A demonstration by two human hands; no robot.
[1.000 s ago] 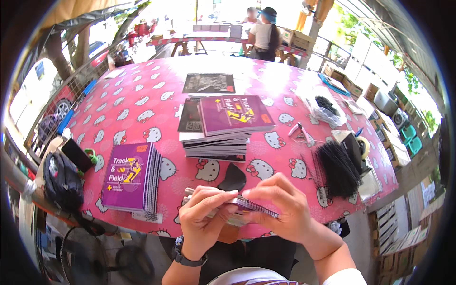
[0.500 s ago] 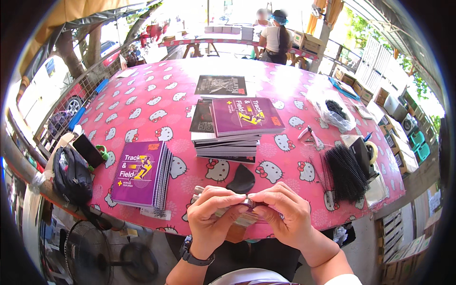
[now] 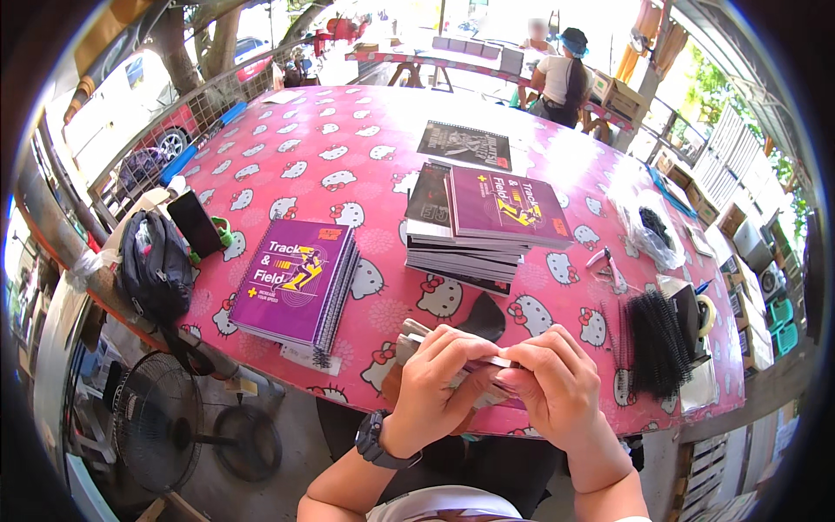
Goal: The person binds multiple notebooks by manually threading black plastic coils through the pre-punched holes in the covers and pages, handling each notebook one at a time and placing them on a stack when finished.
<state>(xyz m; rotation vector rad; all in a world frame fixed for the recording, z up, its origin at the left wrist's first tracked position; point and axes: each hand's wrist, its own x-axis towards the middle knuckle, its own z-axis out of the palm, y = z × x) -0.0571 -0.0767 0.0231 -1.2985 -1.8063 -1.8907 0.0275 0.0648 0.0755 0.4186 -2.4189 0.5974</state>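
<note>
At the table's front edge, my left hand (image 3: 442, 378) and my right hand (image 3: 554, 383) are side by side, thumbs and forefingers pinched together. Between the fingertips shows a thin pale edge (image 3: 497, 360) of something mostly covered by my fingers; its kind cannot be made out. Just beyond them lies a flat black curved piece (image 3: 484, 317). To the left is a stack of purple spiral-bound notebooks (image 3: 291, 274). Farther ahead, a taller pile of books (image 3: 461, 258) has a purple cover (image 3: 509, 204) on top.
Black spiral binding coils (image 3: 658, 344) lie at right, near pink-handled pliers (image 3: 606, 264), a tape roll (image 3: 706, 315) and a clear plastic bag (image 3: 648, 235). A black notebook (image 3: 467, 143) lies farther back. At left are a dark bag (image 3: 156, 270), a phone (image 3: 194, 222) and a floor fan (image 3: 161, 426).
The view has turned and tilted, so the table's things appear shifted. My hands remain pinched together; a shiny bit between the fingertips now shows as a thin pale edge.
</note>
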